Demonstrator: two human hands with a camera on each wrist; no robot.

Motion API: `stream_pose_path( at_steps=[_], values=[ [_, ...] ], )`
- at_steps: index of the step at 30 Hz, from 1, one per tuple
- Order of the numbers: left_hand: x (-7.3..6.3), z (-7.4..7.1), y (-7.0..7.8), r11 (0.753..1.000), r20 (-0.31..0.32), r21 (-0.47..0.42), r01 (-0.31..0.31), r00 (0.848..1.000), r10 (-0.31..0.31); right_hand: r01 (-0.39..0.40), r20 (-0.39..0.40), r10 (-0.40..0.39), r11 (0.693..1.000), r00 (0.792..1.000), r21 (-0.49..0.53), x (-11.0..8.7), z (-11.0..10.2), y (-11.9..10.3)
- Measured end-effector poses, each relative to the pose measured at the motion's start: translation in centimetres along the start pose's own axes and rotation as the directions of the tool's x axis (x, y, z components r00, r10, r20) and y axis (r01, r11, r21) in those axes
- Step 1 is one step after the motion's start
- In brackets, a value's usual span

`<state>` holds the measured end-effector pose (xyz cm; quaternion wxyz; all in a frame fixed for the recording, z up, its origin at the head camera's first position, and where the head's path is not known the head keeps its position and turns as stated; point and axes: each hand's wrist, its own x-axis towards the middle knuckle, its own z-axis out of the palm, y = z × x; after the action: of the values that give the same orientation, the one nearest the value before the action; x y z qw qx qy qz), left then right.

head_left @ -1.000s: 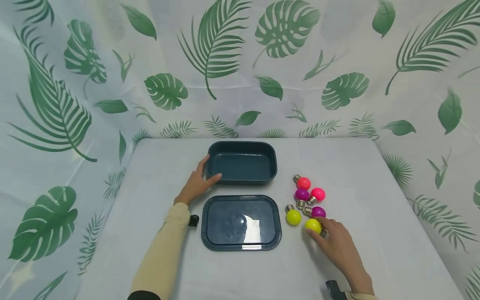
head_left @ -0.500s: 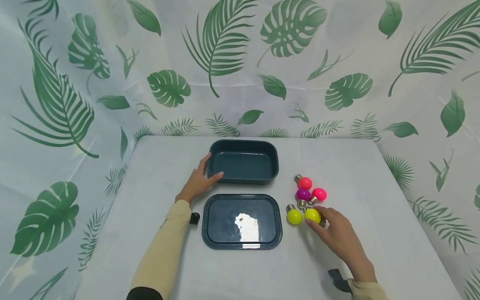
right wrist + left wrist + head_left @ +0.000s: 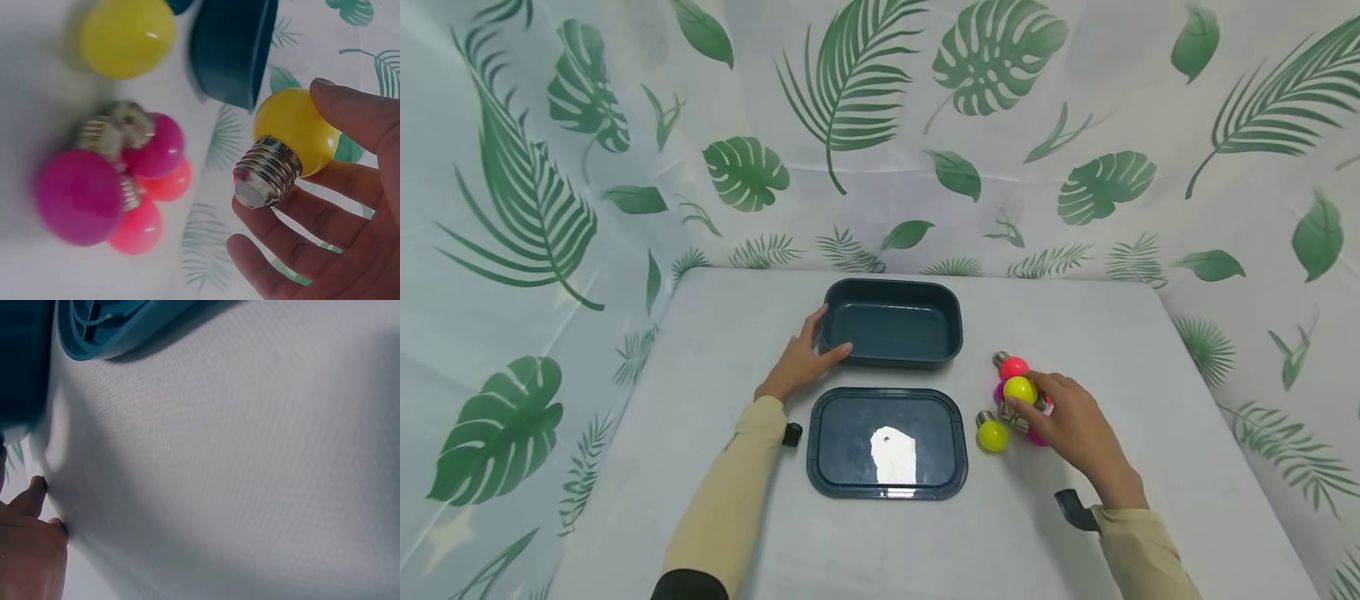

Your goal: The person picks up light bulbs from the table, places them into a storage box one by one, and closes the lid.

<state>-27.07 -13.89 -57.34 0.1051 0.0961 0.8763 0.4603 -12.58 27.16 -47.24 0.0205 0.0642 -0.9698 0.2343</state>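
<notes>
My right hand (image 3: 1078,425) pinches a yellow light bulb (image 3: 1019,390) between thumb and fingers. It is lifted above the loose bulbs, its metal screw base showing in the right wrist view, where the hand (image 3: 350,206) is seen from the palm side. Beneath it lie two purple bulbs (image 3: 81,197) and two pink bulbs (image 3: 139,228), partly hidden in the head view. My left hand (image 3: 796,367) rests against the left side of a dark teal box (image 3: 895,364), fingers spread and thumb at the front corner. The box has nothing in it.
A matching dark lid (image 3: 842,446) lies flat in front of the box. Another yellow bulb (image 3: 992,436) lies between the lid and the other bulbs. Leaf-patterned cloth (image 3: 880,183) hangs behind the white table (image 3: 880,550).
My right hand has carried the yellow bulb up from the near side of the pile and away from me, over the purple and pink bulbs. My left hand has stayed at the box.
</notes>
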Motion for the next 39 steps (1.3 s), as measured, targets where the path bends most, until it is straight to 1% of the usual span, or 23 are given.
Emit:
stream_pose_path(
  at_steps=[5,12,15,19,22,28,31,36,39],
  values=[
    [0.0,0.2,0.0,1.000,-0.001,-0.002,0.006,1.000,-0.006,0.056,-0.003,-0.056,0.998,0.998,0.008,2.9,-0.6,-0.9],
    [0.3,-0.1,0.2,1.000,-0.002,0.008,0.000,1.000,0.000,0.139,-0.006,-0.139,0.990,0.990,0.002,7.5,-1.1,-2.9],
    [0.3,-0.2,0.4,1.000,-0.004,0.005,0.000,1.000,0.000,0.173,0.018,-0.173,0.985,0.985,-0.021,9.4,-1.3,-3.9],
    [0.2,-0.2,0.2,1.000,-0.003,0.018,0.013,1.000,-0.013,0.205,0.066,-0.202,0.977,0.977,-0.052,11.3,-1.4,-5.4],
    [0.0,-0.2,0.1,1.000,0.001,0.021,0.010,1.000,-0.010,0.237,0.072,-0.232,0.969,0.970,-0.076,12.5,-1.4,-6.4],
    [-0.1,0.0,0.0,1.000,-0.004,0.014,-0.008,1.000,0.008,0.307,0.069,-0.301,0.945,0.951,-0.113,15.1,-0.6,-8.2],
    [-0.1,0.0,-0.1,1.000,-0.014,0.006,-0.014,1.000,0.014,0.347,0.071,-0.341,0.931,0.937,-0.109,16.4,-0.2,-9.2],
    [0.0,0.1,-0.1,1.000,-0.002,0.023,-0.002,1.000,0.002,0.401,0.093,-0.392,0.911,0.915,-0.101,18.1,0.6,-10.8],
    [0.1,-0.1,0.1,1.000,-0.001,0.023,0.006,1.000,-0.006,0.420,0.105,-0.410,0.903,0.906,-0.092,19.0,1.3,-11.6]
  ],
)
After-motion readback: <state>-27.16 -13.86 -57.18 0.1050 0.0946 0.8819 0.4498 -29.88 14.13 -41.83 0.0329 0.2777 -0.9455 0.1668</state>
